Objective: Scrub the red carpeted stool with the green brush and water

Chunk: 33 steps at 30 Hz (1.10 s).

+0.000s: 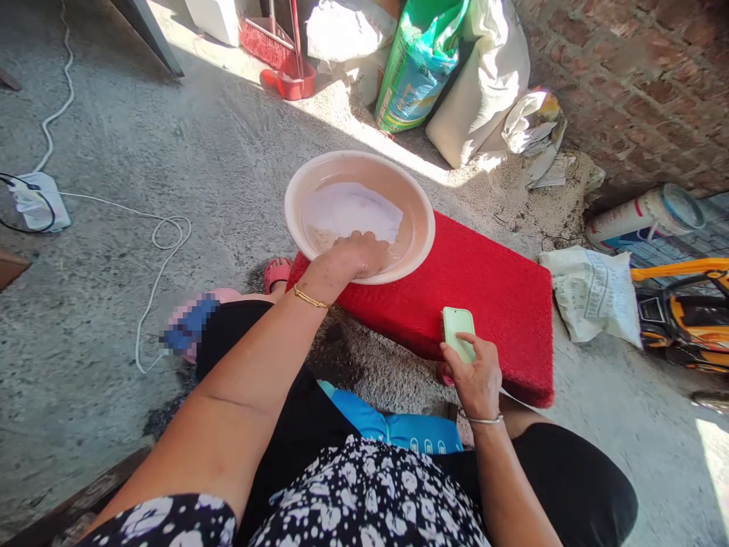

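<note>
White flat cloth (354, 209), long axis crosswise, just beyond your nearer left hand (363, 254), whose grip you cannot tell; pale-pink round plastic basin (420, 228) around both; mint-green rectangular phone (456, 323), pinched in your right hand (478, 376).

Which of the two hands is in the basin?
The left hand, wearing the gold-coloured bracelet, is in the basin. The right hand, wearing a silvery bangle, touches the pale green object.

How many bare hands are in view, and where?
2: the left hand is in the round pale-pink plastic basin; the right hand touches the pale-green rounded rectangular object over the red plush-covered bench. No other hand shows.
</note>
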Motion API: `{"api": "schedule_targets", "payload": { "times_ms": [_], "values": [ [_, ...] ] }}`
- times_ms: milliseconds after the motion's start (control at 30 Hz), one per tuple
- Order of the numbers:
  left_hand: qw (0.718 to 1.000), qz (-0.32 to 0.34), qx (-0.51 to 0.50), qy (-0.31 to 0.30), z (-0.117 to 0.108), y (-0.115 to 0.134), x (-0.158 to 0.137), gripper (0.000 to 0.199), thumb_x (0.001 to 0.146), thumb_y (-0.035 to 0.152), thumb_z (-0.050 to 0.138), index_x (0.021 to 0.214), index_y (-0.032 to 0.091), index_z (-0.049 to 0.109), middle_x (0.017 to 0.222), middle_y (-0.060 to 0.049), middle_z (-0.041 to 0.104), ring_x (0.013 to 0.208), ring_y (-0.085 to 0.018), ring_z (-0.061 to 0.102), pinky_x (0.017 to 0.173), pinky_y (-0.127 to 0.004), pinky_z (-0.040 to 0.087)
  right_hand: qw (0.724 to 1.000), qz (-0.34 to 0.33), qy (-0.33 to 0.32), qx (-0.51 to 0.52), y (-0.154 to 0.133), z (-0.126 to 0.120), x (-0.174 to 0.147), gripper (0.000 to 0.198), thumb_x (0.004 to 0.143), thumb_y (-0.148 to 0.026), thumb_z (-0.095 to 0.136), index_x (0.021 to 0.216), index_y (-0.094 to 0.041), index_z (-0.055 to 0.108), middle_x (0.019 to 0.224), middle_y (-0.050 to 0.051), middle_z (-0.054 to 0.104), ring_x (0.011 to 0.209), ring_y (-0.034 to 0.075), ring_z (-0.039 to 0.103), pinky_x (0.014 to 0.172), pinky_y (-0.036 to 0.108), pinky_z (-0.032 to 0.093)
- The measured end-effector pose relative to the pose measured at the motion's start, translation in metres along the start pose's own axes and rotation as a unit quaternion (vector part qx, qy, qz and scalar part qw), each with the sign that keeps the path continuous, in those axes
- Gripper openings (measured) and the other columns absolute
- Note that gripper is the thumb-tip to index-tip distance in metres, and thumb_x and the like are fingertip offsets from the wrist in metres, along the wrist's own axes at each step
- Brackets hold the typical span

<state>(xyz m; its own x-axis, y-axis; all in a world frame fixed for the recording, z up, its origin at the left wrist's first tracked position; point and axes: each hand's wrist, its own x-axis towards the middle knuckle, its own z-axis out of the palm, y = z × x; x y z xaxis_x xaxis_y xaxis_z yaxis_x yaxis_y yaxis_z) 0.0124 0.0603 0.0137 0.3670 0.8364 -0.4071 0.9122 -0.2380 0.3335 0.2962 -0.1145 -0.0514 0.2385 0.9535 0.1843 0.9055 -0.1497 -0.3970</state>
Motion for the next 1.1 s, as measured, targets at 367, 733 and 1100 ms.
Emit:
{"api": "schedule_targets", "payload": {
  "times_ms": [367,733,1100],
  "values": [
    [0.999,-0.018,0.037,-0.018,-0.007,0.008,-0.01,0.047,0.104,0.028,0.041,0.147,0.022,0.058,0.144,-0.019,0.058,0.138,-0.038,0.053,0.109,-0.056,0.048,0.995,-0.064,-0.075,0.026,-0.052,0.028,0.006,0.044,0.087,-0.058,0.064,0.115,-0.026,0.073,0.103,0.007,0.066,0.093,0.024,0.065,0.073,0.033,0.049],
    [0.999,-0.004,0.035,-0.005,-0.001,0.003,-0.004,0.049,0.103,0.025,0.041,0.149,0.022,0.056,0.144,-0.021,0.058,0.137,-0.039,0.053,0.106,-0.057,0.048,0.997,-0.018,-0.075,-0.002,-0.074,0.034,0.049,0.048,0.082,-0.062,0.068,0.112,-0.026,0.073,0.099,0.006,0.062,0.084,0.022,0.06,0.067,0.031,0.041],
    [1.0,-0.012,0.013,-0.015,-0.007,0.008,-0.008,0.048,0.101,0.025,0.046,0.148,0.021,0.057,0.145,-0.022,0.056,0.138,-0.042,0.052,0.106,-0.061,0.048,0.995,0.069,-0.054,-0.053,-0.041,0.017,0.067,0.053,0.079,-0.066,0.068,0.112,-0.024,0.071,0.1,0.007,0.061,0.087,0.026,0.06,0.072,0.034,0.043]
  ]
}}
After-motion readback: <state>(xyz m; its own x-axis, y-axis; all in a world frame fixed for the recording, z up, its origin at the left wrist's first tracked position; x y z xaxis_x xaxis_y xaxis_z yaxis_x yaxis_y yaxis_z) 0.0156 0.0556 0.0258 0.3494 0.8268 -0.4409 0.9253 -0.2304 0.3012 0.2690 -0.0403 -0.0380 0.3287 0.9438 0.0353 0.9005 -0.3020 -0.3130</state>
